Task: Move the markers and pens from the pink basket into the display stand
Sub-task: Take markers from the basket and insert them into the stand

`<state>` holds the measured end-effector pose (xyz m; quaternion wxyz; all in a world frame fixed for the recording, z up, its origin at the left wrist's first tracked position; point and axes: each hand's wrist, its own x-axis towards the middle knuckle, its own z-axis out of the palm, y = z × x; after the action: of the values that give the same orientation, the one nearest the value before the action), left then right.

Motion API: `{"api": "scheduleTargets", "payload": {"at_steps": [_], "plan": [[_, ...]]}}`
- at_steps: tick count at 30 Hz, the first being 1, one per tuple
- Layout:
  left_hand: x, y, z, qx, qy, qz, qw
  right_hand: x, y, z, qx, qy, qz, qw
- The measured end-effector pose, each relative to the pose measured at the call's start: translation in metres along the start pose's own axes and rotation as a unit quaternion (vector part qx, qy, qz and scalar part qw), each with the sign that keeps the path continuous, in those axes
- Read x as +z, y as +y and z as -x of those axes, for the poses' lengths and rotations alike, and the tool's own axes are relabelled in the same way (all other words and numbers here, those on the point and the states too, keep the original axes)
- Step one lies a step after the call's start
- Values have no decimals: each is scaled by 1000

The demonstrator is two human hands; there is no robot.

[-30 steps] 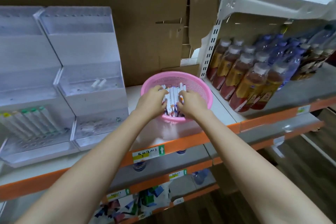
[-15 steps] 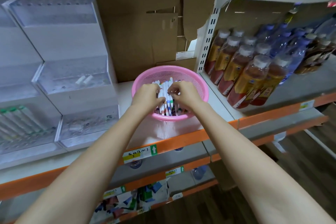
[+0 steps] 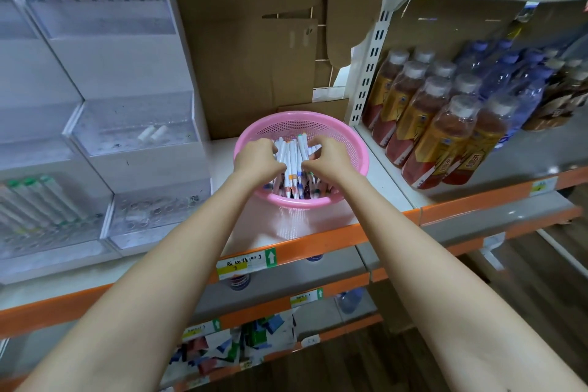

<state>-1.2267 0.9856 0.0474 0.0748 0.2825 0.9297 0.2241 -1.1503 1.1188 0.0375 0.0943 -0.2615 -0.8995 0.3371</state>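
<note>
Display stand (image 3: 127, 137): we see it at the left of the shelf, its near tiers mostly bare.
Left hand (image 3: 258, 160): we curl it around the markers (image 3: 291, 165) from the left, gripping the bundle.
Pink basket (image 3: 356, 149): right of the stand, holding the pile.
Right hand (image 3: 331, 157): we pinch the same bundle from the right.
Risk: too many gathered at once; we judge loose ones could slip and roll off the shelf.

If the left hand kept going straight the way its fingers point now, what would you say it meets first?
The left hand points forward and slightly right, into the pink basket. It would press first into the bundle of markers that its fingers already touch, held between it and the right hand; depth beyond is unclear.
</note>
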Motion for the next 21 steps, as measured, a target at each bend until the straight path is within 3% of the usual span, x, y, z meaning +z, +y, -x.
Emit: {"api": "scheduleTargets", "payload": {"at_steps": [15,21], "plan": [[-17,-27,6,-54,-5,-11,998,17,-20,13,-36,-29,-46,998],[-19,-25,13,13,49,175,983,13,-19,13,-27,-33,-127,991]]}}
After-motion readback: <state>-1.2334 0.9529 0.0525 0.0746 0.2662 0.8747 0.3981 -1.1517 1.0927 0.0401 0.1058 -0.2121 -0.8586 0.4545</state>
